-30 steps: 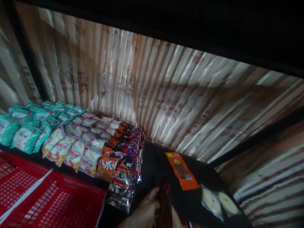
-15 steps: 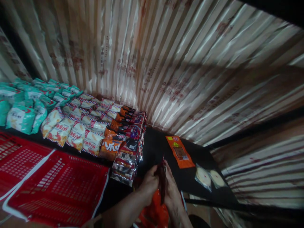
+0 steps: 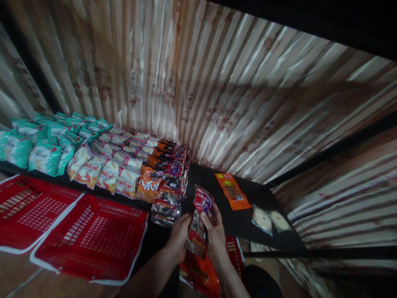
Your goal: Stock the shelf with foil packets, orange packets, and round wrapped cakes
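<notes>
Between my two hands is a dark red snack packet [image 3: 200, 223] with a purple picture near its top, tilted with its printed front towards me. My left hand [image 3: 180, 234] grips its left edge. My right hand [image 3: 216, 231] holds the right edge, thumb across the front. Just left of it on the black shelf [image 3: 198, 176] lie rows of similar red packets [image 3: 167, 196]. An orange packet [image 3: 234, 192] lies flat to the right, beyond my right hand. Under my hands, orange packets [image 3: 200, 273] show in a red basket [image 3: 235, 254], partly hidden by my forearms.
Orange-and-black bags [image 3: 149, 182], white snack bags [image 3: 108, 176] and teal bags [image 3: 45, 157] fill the shelf's left. Two clear packs with round pale items [image 3: 263, 219] lie at the right. Red baskets [image 3: 93, 236] with white rims stand below. Corrugated sheeting [image 3: 229, 111] rises behind.
The red packet has turned from edge-on to face me, and my hands have shifted around it. My view has moved slightly, with the shelf goods at left sitting further right.
</notes>
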### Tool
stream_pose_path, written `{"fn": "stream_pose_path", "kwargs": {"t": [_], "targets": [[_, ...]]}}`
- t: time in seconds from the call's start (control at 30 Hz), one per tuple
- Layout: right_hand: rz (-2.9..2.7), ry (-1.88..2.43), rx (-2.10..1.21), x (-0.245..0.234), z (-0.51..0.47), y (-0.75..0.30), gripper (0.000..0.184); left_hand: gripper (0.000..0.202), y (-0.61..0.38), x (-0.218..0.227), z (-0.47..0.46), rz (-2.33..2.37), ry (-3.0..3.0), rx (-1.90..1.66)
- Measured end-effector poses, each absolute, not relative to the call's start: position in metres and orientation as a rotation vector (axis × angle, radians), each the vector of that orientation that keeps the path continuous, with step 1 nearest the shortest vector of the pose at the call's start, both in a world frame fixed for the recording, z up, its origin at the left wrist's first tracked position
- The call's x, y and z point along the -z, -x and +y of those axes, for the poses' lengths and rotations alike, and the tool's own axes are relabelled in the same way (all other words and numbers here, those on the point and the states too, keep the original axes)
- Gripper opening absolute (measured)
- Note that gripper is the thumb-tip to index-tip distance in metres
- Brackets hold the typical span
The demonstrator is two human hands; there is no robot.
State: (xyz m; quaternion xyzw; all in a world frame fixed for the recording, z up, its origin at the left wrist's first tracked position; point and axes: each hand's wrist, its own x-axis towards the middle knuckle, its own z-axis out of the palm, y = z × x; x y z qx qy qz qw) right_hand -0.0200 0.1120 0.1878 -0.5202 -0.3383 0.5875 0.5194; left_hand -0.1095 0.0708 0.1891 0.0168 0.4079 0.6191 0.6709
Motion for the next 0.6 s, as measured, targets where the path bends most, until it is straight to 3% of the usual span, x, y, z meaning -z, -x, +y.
{"fn": "stream_pose_path", "kwargs": {"t": [0.2, 0.4, 0.6], "targets": [[-1.049, 1.221, -1.306, -0.185, 0.109, 0.028, 0.077, 0.042, 0.132, -0.197, 0.058, 0.897, -0.028, -1.446], [-1.423, 1.294, -1.020, -0.186, 0.112, 0.040, 0.051, 0.040, 0.155, -0.201, 0.050, 1.028, -0.339, -1.458], [-1.692, 1.239, -0.836, -0.201, 0.118, 0.059, 0.041, 0.035, 0.175, -0.193, 0.059, 1.153, -0.412, -1.552]]}}
